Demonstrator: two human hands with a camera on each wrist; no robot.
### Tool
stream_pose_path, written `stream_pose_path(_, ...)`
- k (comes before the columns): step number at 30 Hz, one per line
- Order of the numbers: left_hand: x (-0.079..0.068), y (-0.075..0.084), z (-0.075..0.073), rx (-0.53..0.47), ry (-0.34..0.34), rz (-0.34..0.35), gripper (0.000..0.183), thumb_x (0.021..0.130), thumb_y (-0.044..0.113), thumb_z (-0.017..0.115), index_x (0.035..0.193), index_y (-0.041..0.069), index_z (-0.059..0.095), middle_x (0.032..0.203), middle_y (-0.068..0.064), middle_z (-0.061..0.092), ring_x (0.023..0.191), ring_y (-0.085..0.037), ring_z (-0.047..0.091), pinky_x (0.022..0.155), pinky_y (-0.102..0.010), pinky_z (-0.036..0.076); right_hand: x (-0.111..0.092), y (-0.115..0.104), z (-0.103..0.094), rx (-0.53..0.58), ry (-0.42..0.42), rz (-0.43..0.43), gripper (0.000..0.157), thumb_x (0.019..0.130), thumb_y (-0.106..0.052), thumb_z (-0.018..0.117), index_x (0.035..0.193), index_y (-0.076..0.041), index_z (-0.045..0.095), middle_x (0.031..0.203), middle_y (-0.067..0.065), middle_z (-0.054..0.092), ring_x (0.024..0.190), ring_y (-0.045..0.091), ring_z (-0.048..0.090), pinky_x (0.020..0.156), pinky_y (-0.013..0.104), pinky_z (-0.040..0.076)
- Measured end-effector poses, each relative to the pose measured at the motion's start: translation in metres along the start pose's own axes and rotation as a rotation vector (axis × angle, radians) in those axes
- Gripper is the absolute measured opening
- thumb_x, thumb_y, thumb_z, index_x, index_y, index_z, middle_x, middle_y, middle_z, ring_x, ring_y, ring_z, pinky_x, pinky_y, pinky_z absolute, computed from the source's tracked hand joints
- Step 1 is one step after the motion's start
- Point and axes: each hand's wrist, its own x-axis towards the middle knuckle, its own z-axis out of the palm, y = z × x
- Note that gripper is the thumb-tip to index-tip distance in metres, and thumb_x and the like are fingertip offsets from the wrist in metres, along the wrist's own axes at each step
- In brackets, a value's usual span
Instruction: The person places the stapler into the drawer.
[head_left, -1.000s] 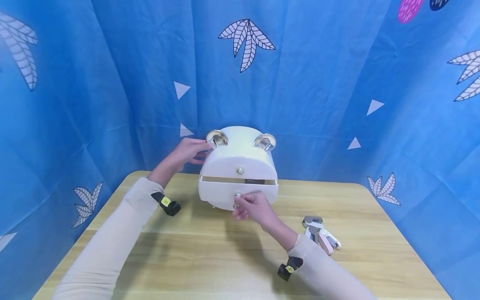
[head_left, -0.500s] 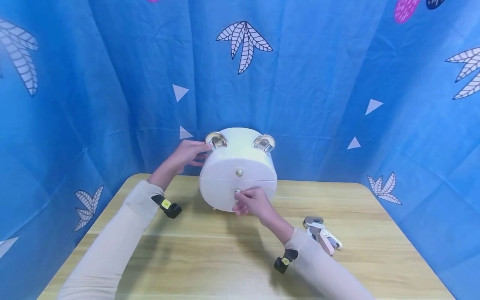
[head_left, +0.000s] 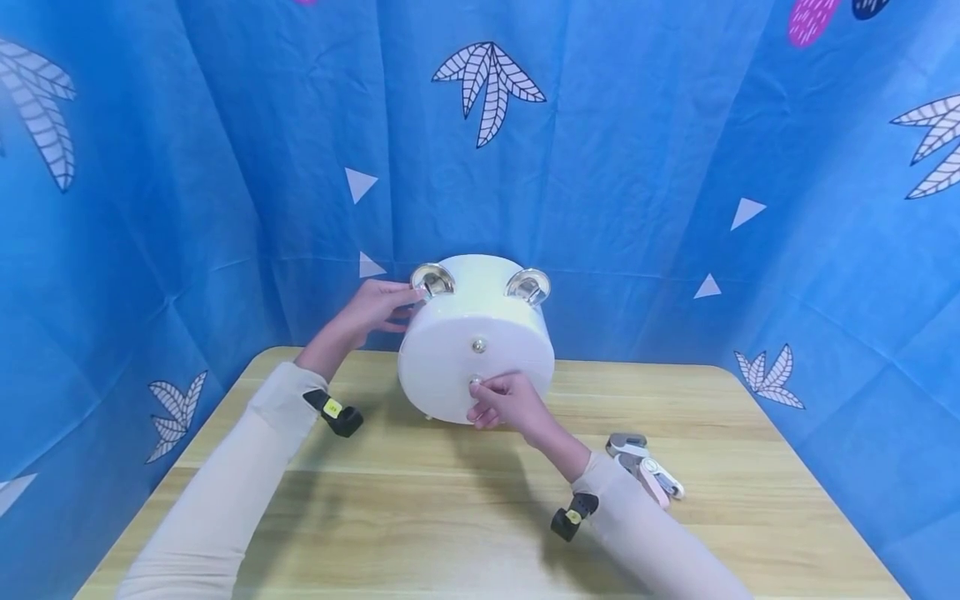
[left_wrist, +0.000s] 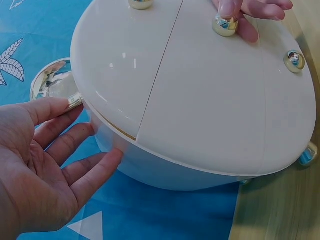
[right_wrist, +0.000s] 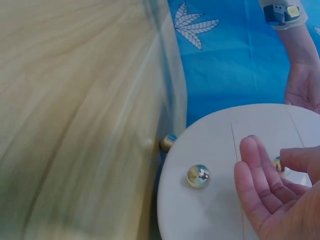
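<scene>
Box [head_left: 457,362], white and round, sits at the far middle of the table [head_left: 397,517]. My left hand [head_left: 378,307], half spread, pinches its left gold ear [head_left: 434,276]. My right hand [head_left: 512,406] pinches the middle gold knob [left_wrist: 223,27] on its front.

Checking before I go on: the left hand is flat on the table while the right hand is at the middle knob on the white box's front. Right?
Not quite: the left hand holds the gold ear on its side of the white box, as the left wrist view shows. The right hand is at the middle knob, as you say.
</scene>
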Motion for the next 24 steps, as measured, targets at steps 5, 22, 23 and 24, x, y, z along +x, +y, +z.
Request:
stream_pose_path(5,0.001,-0.002,0.000,0.008,0.003,-0.004,0.049,0.090,0.042,0.059,0.126,0.009,0.059,0.142,-0.011,0.046,0.126,-0.033,0.049,0.094,-0.047,0.050,-0.005,-0.007,-0.015,-0.137,-0.056,-0.014,0.029,0.091,-0.020,0.062,0.106,0.004,0.067,0.084,0.024,0.070,0.067,0.029,0.069,0.067,0.043,0.059)
stream_pose_path(22,0.000,0.000,-0.002,-0.002,-0.011,0.007,0.050,0.090,0.043,0.060,0.125,0.007,0.060,0.143,-0.010,0.045,0.128,-0.034,0.047,0.095,-0.048,0.049,-0.042,-0.016,-0.127,-0.780,-0.177,0.011,0.030,0.084,-0.019,0.069,0.105,0.002,0.066,0.086,0.008,0.071,0.073,0.019,0.068,0.068,0.029,0.057)
stream_pose_path(23,0.000,0.000,-0.002,-0.002,-0.013,0.006,0.050,0.090,0.043,0.060,0.125,0.007,0.059,0.144,-0.010,0.044,0.128,-0.034,0.046,0.095,-0.048,0.049,-0.044,-0.013,-0.133,-0.809,-0.181,0.008,0.030,0.083,-0.018,0.070,0.105,0.002,0.066,0.086,0.007,0.071,0.073,0.016,0.067,0.067,0.028,0.056)
stream_pose_path(24,0.000,0.000,-0.002,-0.002,-0.015,0.004,0.050,0.090,0.043,0.060,0.126,0.007,0.059,0.144,-0.010,0.044,0.128,-0.034,0.046,0.095,-0.048,0.049,-0.047,-0.010,-0.137,-0.833,-0.184,0.010,0.030,0.082,-0.017,0.071,0.105,0.001,0.066,0.084,0.006,0.071,0.072,0.014,0.066,0.066,0.028,0.055)
